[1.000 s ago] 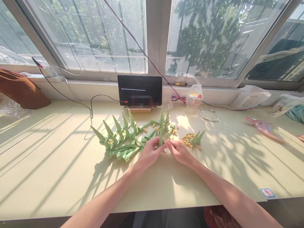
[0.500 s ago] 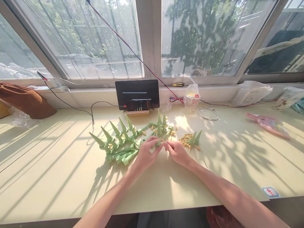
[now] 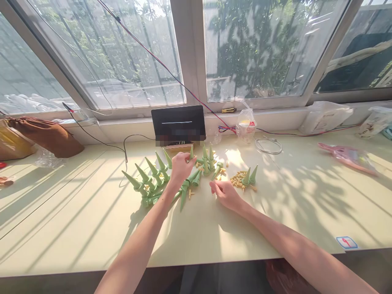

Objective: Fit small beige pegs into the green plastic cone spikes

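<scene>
Centrally, two bare forearms reach forward from the bottom edge over a pale, smooth, sunlit table (image 3: 275, 228), and the two hands are well apart. The left arm stretches farther, its left hand (image 3: 180, 165) back upward, thumb and fingers pinched on a pale green, smooth, cone-shaped plastic spike (image 3: 191, 152). That spike is near the table's far side, in front of a black flat-screen tablet (image 3: 179, 122); its long axis is close to vertical, tip up. Fingers hide its base, so whether it touches the table cannot be told.

Nearer the person, the right hand (image 3: 227, 193) is low, fingers curled and thumb drawn in toward the index finger, pointing left. Whether those fingertips meet, or hold something small, cannot be told.

Left of the left hand, a row of matching green spikes with ringed collars (image 3: 150, 166) points upward, the leftmost leaning left. Another green spike (image 3: 183, 201) lies beside the left forearm, tip toward the person. A small yellow T-shaped plastic piece (image 3: 190, 194) lies just right of it. Beyond the right hand, a heap of small yellow plastic pieces (image 3: 237, 178) sits beside a pair of upright green spikes (image 3: 252, 174), tips up, slightly tilted right.
</scene>
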### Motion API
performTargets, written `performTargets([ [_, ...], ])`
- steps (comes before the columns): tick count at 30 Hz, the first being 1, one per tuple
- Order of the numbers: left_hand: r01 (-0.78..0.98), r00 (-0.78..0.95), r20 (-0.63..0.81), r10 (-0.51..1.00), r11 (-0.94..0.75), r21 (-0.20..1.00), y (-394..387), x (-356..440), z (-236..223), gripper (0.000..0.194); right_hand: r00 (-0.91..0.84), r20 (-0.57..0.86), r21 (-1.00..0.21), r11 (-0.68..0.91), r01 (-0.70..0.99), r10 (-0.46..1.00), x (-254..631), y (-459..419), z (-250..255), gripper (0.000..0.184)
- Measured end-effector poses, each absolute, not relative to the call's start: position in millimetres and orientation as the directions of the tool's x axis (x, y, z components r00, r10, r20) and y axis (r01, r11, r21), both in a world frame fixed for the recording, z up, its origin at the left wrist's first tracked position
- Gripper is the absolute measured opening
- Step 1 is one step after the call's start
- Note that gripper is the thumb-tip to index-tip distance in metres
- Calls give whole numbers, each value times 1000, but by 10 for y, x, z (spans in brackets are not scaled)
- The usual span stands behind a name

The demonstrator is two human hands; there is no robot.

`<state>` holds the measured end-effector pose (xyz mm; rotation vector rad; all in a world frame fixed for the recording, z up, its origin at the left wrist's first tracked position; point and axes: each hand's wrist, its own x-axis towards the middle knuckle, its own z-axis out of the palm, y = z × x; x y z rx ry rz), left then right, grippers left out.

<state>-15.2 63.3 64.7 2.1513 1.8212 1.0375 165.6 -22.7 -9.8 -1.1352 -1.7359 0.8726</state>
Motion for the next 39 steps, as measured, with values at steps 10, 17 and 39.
performTargets([
  [10, 869, -34, 196, 980, -68, 490, 873, -116, 418, 22, -227, 298, -868, 362, 340, 927, 1654, -209, -104, 47],
  [17, 880, -71, 137, 988, -3, 474, 933, -110, 316, 19, -235, 301, -863, 369, 344, 924, 1666, -210, -118, 46],
  [39, 921, 49, 311, 949, -163, 353, 547, -154, 558, 11, -241, 289, -859, 362, 361, 926, 1670, -222, -88, 46],
])
